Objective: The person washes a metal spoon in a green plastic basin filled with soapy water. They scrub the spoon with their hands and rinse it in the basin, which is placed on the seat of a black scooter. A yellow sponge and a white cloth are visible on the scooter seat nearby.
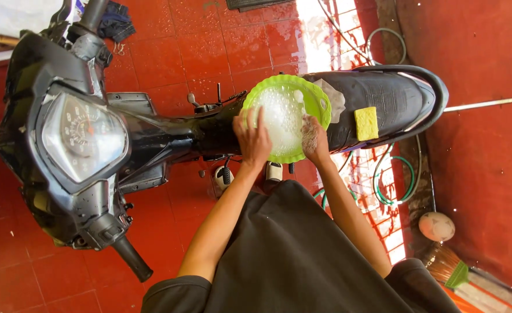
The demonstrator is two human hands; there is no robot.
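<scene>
Both forearms reach from the dark shirt to a round green plastic basin (314, 99) resting on the black motorcycle seat (392, 98). Left hand (253, 139) grips its near rim; right hand (314, 139), foam-covered, rests inside, grip unclear. Keeping the basin level seems wise. White suds fill it; a yellow sponge (366, 123) lies beside it.

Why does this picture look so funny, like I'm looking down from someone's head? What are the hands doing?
The camera sits on a person's head and looks down, so you see their own arms. A black motorbike stands on a wet red tile floor. A green bowl full of soapy foam rests on the bike's seat. The left hand holds the bowl's rim. The right hand, covered in suds, dips into the foam. A yellow sponge lies on the seat nearby, and a hose lies on the floor.
</scene>
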